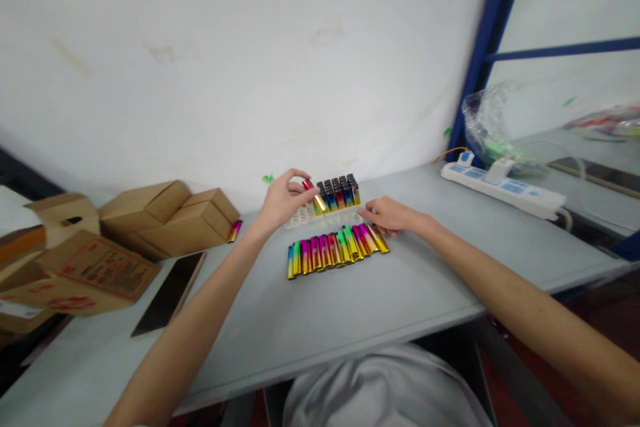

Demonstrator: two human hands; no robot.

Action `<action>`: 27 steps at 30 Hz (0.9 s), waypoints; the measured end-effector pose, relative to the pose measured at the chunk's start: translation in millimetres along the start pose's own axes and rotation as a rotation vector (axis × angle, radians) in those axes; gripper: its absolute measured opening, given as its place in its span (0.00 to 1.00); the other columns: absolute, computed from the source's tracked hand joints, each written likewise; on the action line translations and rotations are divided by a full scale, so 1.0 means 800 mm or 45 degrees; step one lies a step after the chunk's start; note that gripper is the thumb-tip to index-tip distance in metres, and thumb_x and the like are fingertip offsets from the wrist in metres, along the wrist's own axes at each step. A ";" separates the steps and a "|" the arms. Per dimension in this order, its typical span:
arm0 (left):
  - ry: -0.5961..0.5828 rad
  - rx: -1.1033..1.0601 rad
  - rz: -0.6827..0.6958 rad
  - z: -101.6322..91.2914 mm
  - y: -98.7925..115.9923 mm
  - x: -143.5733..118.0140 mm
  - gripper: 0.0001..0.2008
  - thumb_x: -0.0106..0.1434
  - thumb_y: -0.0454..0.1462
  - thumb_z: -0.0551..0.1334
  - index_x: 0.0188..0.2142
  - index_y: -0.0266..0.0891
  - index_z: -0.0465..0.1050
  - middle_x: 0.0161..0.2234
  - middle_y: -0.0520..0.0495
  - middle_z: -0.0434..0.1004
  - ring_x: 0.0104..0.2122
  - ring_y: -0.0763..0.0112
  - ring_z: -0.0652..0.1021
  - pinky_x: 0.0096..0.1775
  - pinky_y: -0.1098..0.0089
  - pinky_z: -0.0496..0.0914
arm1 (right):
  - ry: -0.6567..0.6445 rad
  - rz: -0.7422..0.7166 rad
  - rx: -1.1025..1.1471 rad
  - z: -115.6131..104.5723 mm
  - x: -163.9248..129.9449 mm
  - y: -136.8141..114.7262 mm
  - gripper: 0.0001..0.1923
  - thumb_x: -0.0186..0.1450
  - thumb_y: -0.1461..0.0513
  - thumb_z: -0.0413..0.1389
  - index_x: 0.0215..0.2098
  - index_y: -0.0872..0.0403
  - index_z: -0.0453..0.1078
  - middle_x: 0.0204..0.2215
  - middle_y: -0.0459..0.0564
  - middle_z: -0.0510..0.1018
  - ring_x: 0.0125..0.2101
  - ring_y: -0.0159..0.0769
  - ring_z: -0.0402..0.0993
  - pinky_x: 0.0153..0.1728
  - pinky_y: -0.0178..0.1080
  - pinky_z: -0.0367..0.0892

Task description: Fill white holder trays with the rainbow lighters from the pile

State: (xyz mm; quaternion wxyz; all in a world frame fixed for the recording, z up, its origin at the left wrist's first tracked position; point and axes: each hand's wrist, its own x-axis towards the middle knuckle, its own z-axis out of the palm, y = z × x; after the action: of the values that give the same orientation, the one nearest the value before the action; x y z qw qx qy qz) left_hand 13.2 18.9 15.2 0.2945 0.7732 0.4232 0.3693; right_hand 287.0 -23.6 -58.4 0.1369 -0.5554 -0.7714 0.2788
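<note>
Between the thumb and fingers of my left hand [289, 199] is a tilted shiny tube [314, 195], red at the top and gold below. It is above the white tray [327, 217], whose left part shows bare holes. Several dark-topped tubes [341, 193] stand upright in rows in the tray's right part. My right hand [393, 213] is closed at the tray's right end, its fingertips on the edge; its lower fingers are close to the row on the table. In front of the tray lies that row of tubes [335, 250] in pink, green, blue and gold.
On the left are brown cardboard boxes [170, 220], an opened carton [95, 273], a dark phone-like slab [169, 293] and a lone tube [235, 231] by the boxes. A power strip [503, 187] with plugs and a clear plastic bag [493, 123] lie at right. A white wall [240, 67] rises behind.
</note>
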 end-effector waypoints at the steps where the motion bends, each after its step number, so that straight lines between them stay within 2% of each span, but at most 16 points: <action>1: -0.112 0.007 0.017 0.013 0.012 -0.008 0.21 0.59 0.47 0.70 0.47 0.39 0.71 0.28 0.47 0.81 0.28 0.66 0.81 0.33 0.68 0.74 | 0.000 0.000 -0.002 0.000 0.001 0.001 0.30 0.76 0.44 0.42 0.34 0.58 0.71 0.21 0.52 0.80 0.13 0.30 0.71 0.20 0.33 0.67; 3: -0.328 0.021 0.018 0.043 0.028 -0.022 0.20 0.60 0.46 0.69 0.46 0.40 0.71 0.28 0.49 0.81 0.28 0.67 0.81 0.32 0.69 0.73 | 0.003 0.010 -0.007 0.001 0.002 0.002 0.31 0.76 0.43 0.42 0.34 0.58 0.71 0.21 0.52 0.80 0.13 0.30 0.71 0.20 0.33 0.67; 5: -0.439 0.104 0.041 0.073 0.035 -0.030 0.17 0.62 0.47 0.67 0.45 0.40 0.73 0.27 0.51 0.80 0.28 0.68 0.80 0.31 0.70 0.71 | 0.003 0.029 -0.013 0.001 0.002 0.002 0.31 0.75 0.42 0.42 0.34 0.58 0.71 0.21 0.53 0.80 0.13 0.31 0.71 0.19 0.33 0.66; 8: -0.479 0.263 0.085 0.103 0.032 -0.032 0.15 0.62 0.46 0.67 0.42 0.39 0.76 0.27 0.50 0.80 0.28 0.68 0.80 0.32 0.70 0.71 | -0.002 0.050 -0.016 -0.001 0.002 -0.001 0.31 0.75 0.41 0.43 0.35 0.58 0.71 0.21 0.53 0.80 0.13 0.31 0.72 0.17 0.32 0.65; 12: -0.492 0.448 0.109 0.114 0.025 -0.027 0.15 0.61 0.47 0.67 0.40 0.39 0.79 0.30 0.47 0.82 0.30 0.65 0.80 0.35 0.67 0.71 | 0.008 0.050 0.000 -0.003 0.000 -0.005 0.32 0.76 0.42 0.40 0.36 0.58 0.72 0.21 0.53 0.80 0.13 0.31 0.72 0.17 0.32 0.65; 16: -0.466 0.561 0.137 0.109 0.021 -0.027 0.15 0.62 0.48 0.66 0.40 0.39 0.81 0.32 0.46 0.83 0.33 0.64 0.80 0.38 0.66 0.71 | -0.002 0.045 -0.005 0.000 0.004 -0.001 0.34 0.77 0.45 0.36 0.33 0.59 0.72 0.19 0.53 0.79 0.13 0.31 0.71 0.17 0.33 0.67; 20: -0.340 0.507 0.110 0.090 0.015 -0.026 0.16 0.64 0.48 0.64 0.41 0.38 0.80 0.33 0.45 0.83 0.33 0.64 0.80 0.39 0.66 0.71 | -0.015 0.058 0.017 0.004 0.006 0.002 0.33 0.78 0.47 0.36 0.30 0.58 0.70 0.18 0.52 0.78 0.12 0.31 0.70 0.17 0.33 0.68; 22: -0.197 0.476 0.063 0.072 0.006 -0.025 0.15 0.65 0.47 0.62 0.38 0.38 0.80 0.32 0.46 0.82 0.32 0.65 0.79 0.39 0.66 0.71 | -0.018 0.058 0.036 0.003 0.005 0.001 0.32 0.78 0.48 0.36 0.28 0.57 0.69 0.17 0.52 0.78 0.13 0.31 0.71 0.16 0.33 0.68; 24: 0.016 0.482 0.014 0.050 -0.007 -0.021 0.14 0.65 0.46 0.62 0.36 0.38 0.79 0.31 0.46 0.81 0.32 0.65 0.78 0.39 0.65 0.71 | -0.030 0.059 0.051 0.002 0.003 -0.002 0.31 0.78 0.49 0.37 0.27 0.56 0.69 0.18 0.53 0.78 0.13 0.33 0.72 0.17 0.34 0.68; 27: 0.245 0.542 0.016 0.018 -0.036 -0.011 0.14 0.62 0.45 0.64 0.41 0.37 0.78 0.37 0.44 0.80 0.35 0.64 0.78 0.44 0.63 0.72 | -0.047 0.075 0.060 -0.001 0.000 -0.007 0.31 0.78 0.49 0.37 0.28 0.56 0.69 0.18 0.53 0.78 0.14 0.34 0.72 0.18 0.35 0.69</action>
State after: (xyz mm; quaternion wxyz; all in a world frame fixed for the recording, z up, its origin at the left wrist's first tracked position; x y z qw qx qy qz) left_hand 9.0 22.9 -18.0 0.0808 0.7817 0.5129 0.3454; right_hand 283.1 -24.6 -54.6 0.1274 -0.5691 -0.7504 0.3111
